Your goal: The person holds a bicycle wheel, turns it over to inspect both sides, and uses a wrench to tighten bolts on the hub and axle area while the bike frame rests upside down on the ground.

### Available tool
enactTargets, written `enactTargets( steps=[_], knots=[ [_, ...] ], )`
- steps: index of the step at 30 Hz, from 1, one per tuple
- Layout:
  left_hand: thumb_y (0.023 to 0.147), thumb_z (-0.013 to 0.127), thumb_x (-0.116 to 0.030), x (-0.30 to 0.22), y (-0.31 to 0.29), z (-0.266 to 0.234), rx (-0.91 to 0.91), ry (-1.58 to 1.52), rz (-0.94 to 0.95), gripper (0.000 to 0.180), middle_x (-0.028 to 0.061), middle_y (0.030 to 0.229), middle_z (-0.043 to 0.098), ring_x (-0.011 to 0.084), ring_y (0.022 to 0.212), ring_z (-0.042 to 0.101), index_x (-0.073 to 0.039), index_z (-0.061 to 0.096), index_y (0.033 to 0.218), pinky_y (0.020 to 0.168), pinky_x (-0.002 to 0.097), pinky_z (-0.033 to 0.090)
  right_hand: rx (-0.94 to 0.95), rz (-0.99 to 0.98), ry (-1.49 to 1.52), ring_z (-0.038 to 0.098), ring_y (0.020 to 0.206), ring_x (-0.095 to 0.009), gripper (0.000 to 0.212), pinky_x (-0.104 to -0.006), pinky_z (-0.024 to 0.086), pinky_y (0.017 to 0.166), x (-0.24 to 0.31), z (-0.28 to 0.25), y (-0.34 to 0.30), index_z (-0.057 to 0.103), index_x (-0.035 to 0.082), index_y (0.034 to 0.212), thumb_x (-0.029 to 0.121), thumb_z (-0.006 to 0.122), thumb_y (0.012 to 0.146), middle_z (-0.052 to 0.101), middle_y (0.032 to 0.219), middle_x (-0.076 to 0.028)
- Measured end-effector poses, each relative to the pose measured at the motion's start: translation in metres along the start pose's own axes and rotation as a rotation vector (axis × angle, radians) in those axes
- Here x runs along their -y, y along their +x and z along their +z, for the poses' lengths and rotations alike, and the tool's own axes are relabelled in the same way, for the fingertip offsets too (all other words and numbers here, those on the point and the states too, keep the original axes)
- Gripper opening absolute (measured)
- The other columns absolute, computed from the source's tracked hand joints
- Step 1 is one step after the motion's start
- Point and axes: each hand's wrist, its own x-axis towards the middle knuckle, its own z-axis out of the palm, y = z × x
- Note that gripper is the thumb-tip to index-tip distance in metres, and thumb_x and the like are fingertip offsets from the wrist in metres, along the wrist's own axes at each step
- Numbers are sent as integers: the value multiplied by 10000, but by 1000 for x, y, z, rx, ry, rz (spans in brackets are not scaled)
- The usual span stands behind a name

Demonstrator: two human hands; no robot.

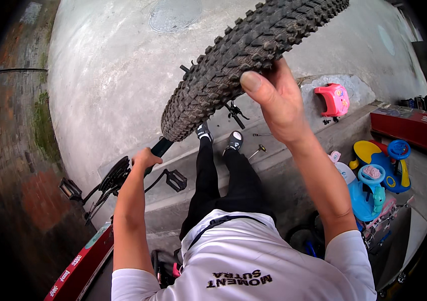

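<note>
A knobbly black bicycle tyre (223, 65) slants across the upper middle of the view, close in front of me. My right hand (278, 100) grips its right side, thumb by the tread and the other fingers mostly hidden behind it. Lower left, my left hand (145, 158) is closed around a dark bicycle frame tube (160, 148). Beside that hand are the chainring (115, 175) and a black pedal (176, 180). Below the tyre, part of the handlebar (236, 118) shows. Much of the bicycle is hidden by the tyre.
On the concrete step near my shoes lies a tool with a yellowish handle (262, 148). A pink stool (332, 100) stands to the right. Farther right are ride-on toys (374, 185) and a red box (404, 129). Another red box (80, 266) lies lower left.
</note>
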Motion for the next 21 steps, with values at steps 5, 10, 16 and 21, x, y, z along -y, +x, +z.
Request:
enactTargets(
  steps=[5,10,16,21],
  knots=[
    [573,794,-436,-61,67,-31,-17,42,66,704,161,1145,721,326,1069,696,-71,714,1169,908,500,547,-46,-80,-69,564,1097,-145,527,-310,451,994,-27,-44,26,440,-33,1312,206,721,934,582,1206,-85],
    [567,798,-459,-105,172,-34,-32,35,182,738,154,1174,711,311,1107,680,-79,706,1192,922,483,539,-120,-110,-164,543,1124,-146,566,-314,432,1013,-76,-74,50,439,-7,1339,223,737,918,570,1225,-72],
    [594,807,-441,-171,246,-59,-51,2,270,710,127,1163,720,292,1073,697,-98,700,1207,894,439,560,-371,-70,-172,539,1195,-184,596,-353,403,1075,-107,-118,82,434,14,1377,194,742,899,564,1286,-88],
    [616,835,-462,-219,292,-101,5,4,254,686,123,1160,721,300,1082,698,-84,719,1176,890,460,579,-436,-98,-230,587,1183,-224,549,-410,470,1035,-134,-167,151,422,43,1380,289,679,961,578,1294,-94]
  ],
)
